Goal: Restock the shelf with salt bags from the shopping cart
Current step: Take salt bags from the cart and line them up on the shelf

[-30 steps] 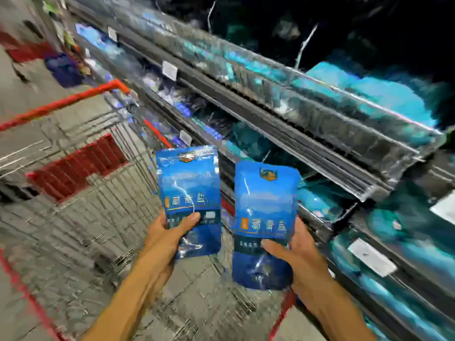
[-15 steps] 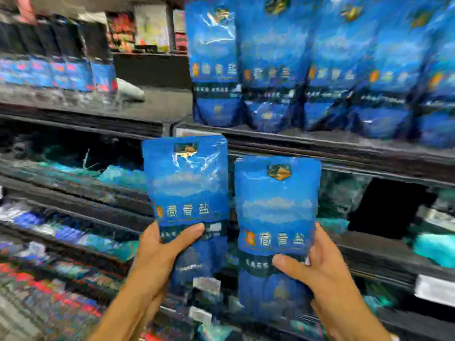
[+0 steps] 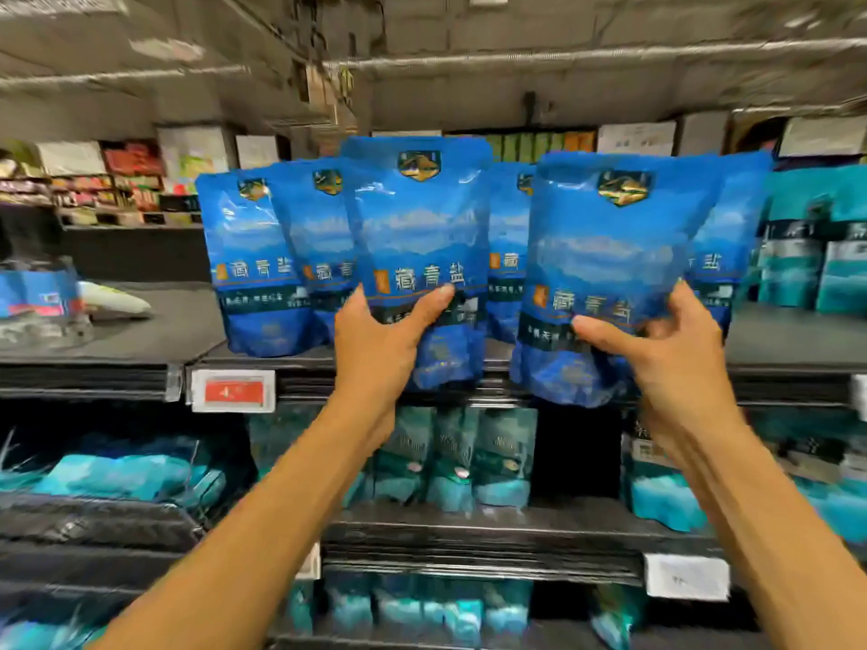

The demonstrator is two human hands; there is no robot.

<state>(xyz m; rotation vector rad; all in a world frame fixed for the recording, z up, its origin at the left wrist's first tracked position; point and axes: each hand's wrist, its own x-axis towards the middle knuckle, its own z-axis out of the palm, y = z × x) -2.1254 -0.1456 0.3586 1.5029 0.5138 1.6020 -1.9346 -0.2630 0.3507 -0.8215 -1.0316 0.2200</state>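
Left hand point(image 3: 380, 340) grips a blue salt bag point(image 3: 417, 255) low on its front, thumb across the label, fingers curled behind. Right hand point(image 3: 671, 363) pinches a second bag point(image 3: 614, 255) the same way, at 3 o'clock from the first. Both bags are upright at the front edge of the top shelf point(image 3: 788, 363), before the standing row point(image 3: 255, 255) of like bags. A red price tag point(image 3: 233, 390) sits at 9 o'clock, teal bags point(image 3: 457, 455) at 6
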